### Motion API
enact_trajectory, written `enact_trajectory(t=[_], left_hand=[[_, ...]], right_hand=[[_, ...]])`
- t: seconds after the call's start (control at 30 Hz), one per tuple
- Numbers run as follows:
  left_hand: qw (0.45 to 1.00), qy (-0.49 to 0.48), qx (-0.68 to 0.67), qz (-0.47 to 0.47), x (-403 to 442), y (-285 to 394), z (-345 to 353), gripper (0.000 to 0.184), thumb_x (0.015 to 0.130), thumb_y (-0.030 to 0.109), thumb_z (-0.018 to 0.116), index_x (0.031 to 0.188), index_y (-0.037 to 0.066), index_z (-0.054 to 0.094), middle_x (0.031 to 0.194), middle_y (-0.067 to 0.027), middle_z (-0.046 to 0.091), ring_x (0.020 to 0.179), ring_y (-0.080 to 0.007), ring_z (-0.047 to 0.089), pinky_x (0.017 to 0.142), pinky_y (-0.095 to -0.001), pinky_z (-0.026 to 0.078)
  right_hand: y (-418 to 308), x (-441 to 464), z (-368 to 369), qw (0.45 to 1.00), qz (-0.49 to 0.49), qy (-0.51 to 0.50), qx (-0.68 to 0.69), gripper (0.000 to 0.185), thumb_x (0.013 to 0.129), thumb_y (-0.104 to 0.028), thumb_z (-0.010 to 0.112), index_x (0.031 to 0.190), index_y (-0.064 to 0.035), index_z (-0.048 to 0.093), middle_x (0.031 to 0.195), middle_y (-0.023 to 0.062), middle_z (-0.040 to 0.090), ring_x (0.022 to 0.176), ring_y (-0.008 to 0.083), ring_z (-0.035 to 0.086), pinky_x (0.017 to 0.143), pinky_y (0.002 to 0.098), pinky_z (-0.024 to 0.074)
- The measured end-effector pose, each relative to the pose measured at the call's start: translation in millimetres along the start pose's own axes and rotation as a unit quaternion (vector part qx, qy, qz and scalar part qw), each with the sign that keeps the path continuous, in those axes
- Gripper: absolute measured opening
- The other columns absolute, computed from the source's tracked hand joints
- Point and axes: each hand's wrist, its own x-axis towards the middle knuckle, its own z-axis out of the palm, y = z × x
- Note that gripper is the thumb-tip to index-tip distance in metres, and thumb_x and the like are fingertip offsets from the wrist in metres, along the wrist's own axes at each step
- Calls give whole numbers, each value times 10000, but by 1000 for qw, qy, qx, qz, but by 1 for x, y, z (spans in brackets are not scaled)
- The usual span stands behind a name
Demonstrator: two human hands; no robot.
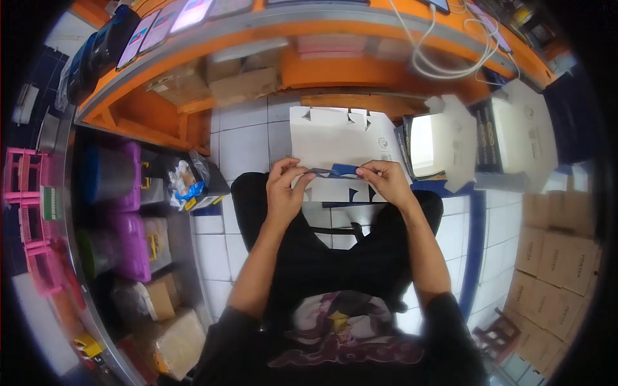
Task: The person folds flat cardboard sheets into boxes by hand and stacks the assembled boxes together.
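Observation:
A narrow blue strip (335,172) is stretched between my two hands, above a flat white cardboard sheet (328,138) with notched edges that lies over my lap. My left hand (285,190) pinches the strip's left end between thumb and fingers. At its right end, the thumb and fingers of my right hand (388,181) close on it. Small printed marks show on the right part of the sheet. Part of the sheet's lower half is hidden behind the strip and my hands.
Open white boxes (443,145) stand at the right, beyond them stacked brown cartons (553,257). An orange counter (257,32) with phones and white cables crosses ahead. At the left are a waste bin (209,177) and a shelf with purple containers (133,241).

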Motion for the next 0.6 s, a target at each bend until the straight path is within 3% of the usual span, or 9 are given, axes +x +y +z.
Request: enact_trajectory(t=[0.03, 0.1, 0.13, 0.2, 0.33, 0.4, 0.47, 0.53, 0.6], left_hand=[[1000, -2, -1, 3, 2, 5, 1, 145, 870, 53, 753, 1011, 83, 763, 1136, -98, 648, 985, -211, 637, 815, -360, 505], [958, -44, 225, 170, 7, 24, 0, 101, 816, 44, 776, 903, 92, 764, 980, -56, 673, 905, -228, 638, 825, -389, 452], [958, -45, 226, 170, 7, 29, 3, 101, 816, 44, 776, 903, 92, 764, 980, -56, 673, 905, -228, 638, 825, -389, 452], [940, -45, 253, 226, 7, 34, 7, 122, 785, 52, 783, 888, 114, 762, 869, -22, 680, 836, -221, 628, 825, -386, 415], [960, -27, 216, 173, 14, 34, 1, 138, 792, 87, 792, 923, 110, 756, 868, -30, 692, 795, -213, 624, 830, -385, 416], [958, -102, 223, 148, 15, 36, 0, 155, 810, 124, 794, 959, 103, 762, 854, -22, 683, 813, -228, 608, 834, -387, 413], [959, -100, 243, 103, 21, 42, -4, 157, 807, 147, 805, 954, 102, 769, 886, -42, 668, 843, -244, 598, 831, -385, 417], [958, -98, 263, 61, 27, 39, -10, 164, 804, 170, 816, 948, 101, 776, 917, -61, 653, 873, -260, 587, 828, -382, 420], [961, -70, 263, 39, 26, 25, -18, 146, 821, 188, 817, 934, 102, 785, 1010, -109, 611, 923, -275, 564, 842, -372, 433]], right_hand=[[-6, 0, 0, 1000, -1, 3, 0, 202, 950, -226, 720, 957, -30, 773, 772, 92, 725, 684, 166, 635, 675, 331, 516], [-27, -1, 6, 991, -64, 9, -115, 199, 920, -241, 738, 936, -45, 774, 774, 136, 723, 664, 261, 674, 653, 360, 519], [-38, -3, 8, 991, -48, 0, -126, 194, 901, -241, 741, 935, -52, 769, 800, 172, 703, 697, 343, 671, 657, 392, 517], [-47, -4, 13, 992, -61, 0, -113, 192, 910, -232, 731, 935, -45, 764, 793, 178, 697, 691, 353, 664, 658, 403, 515], [-55, -7, 16, 989, -98, -11, -110, 186, 923, -218, 714, 958, -40, 754, 802, 184, 693, 716, 376, 656, 688, 420, 519], [-50, -4, 20, 984, -137, -12, -116, 191, 918, -220, 717, 974, -41, 752, 821, 189, 695, 736, 381, 657, 698, 418, 520], [-51, -3, 20, 976, -179, -17, -123, 197, 913, -221, 720, 990, -42, 750, 840, 195, 697, 756, 386, 657, 708, 416, 522], [-60, -10, 17, 988, -113, -30, -99, 199, 883, -225, 745, 978, -51, 758, 912, 159, 730, 883, 353, 674, 791, 438, 509], [-77, -25, 8, 971, -151, 18, -185, 195, 863, -210, 764, 996, -68, 770, 925, 111, 744, 918, 317, 668, 846, 424, 496]])
